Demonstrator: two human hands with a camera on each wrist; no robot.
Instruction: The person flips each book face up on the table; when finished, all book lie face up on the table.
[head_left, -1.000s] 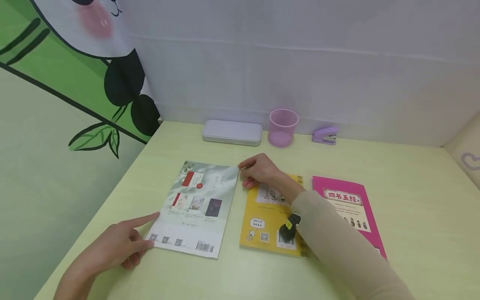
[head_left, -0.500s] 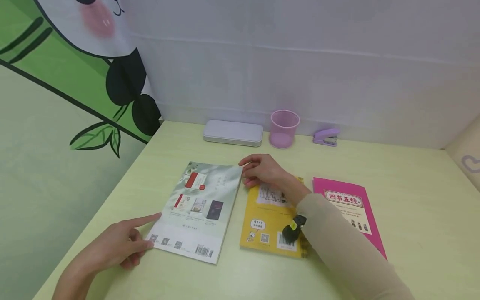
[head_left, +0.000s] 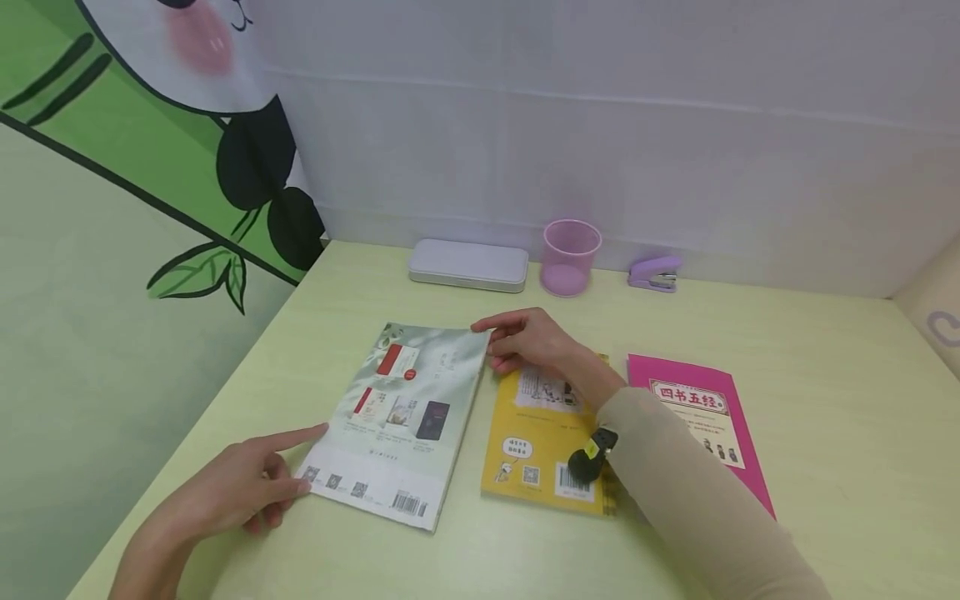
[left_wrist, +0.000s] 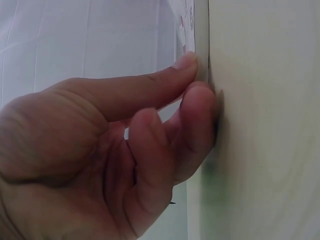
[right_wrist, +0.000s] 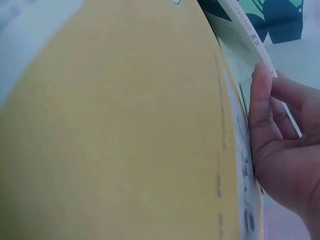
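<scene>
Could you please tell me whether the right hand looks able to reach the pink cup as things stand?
Probably yes: the right hand, at a corner of the pale book, has nothing visible between it and the cup nearby.

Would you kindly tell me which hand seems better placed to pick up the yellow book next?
Probably the right hand: although its fingers are at the white magazine's far right corner, its wrist reaches over the yellow book. The left hand touches the magazine's left edge, farther away.
</scene>
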